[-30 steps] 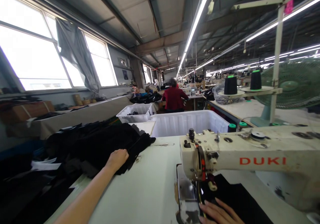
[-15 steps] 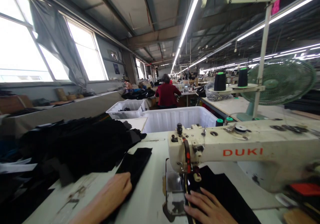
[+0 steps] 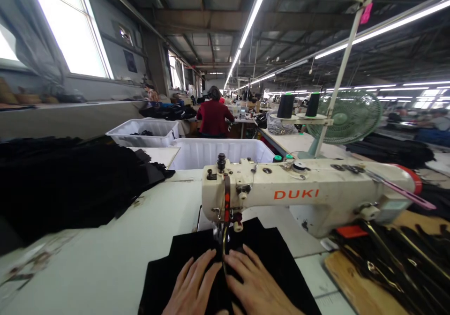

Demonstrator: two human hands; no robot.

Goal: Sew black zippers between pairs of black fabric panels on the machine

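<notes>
Under the head of the white sewing machine [image 3: 260, 188] lie black fabric pieces [image 3: 160, 270], one on each side of a narrow zipper [image 3: 225, 249] with a gold line. My left hand [image 3: 197, 282] rests on the left piece, fingers stretched forward and lying flat. On the right piece my right hand [image 3: 255, 282] lies flat too, its fingertips close beside the zipper. Both hands are just in front of the presser foot [image 3: 220, 233], which is partly hidden by the machine head.
A heap of black fabric [image 3: 70, 183] covers the table's left side. At the right, several black zippers [image 3: 397, 258] lie on a wooden board [image 3: 346, 282]. Behind the machine stand white bins [image 3: 221, 151], thread cones [image 3: 286, 106] and a green fan [image 3: 341, 118]. A person in red [image 3: 214, 118] sits farther off.
My left hand has brought a black fabric piece from the left to the machine and now lies flat on it. My right hand stays by the zipper. The view has turned right.
</notes>
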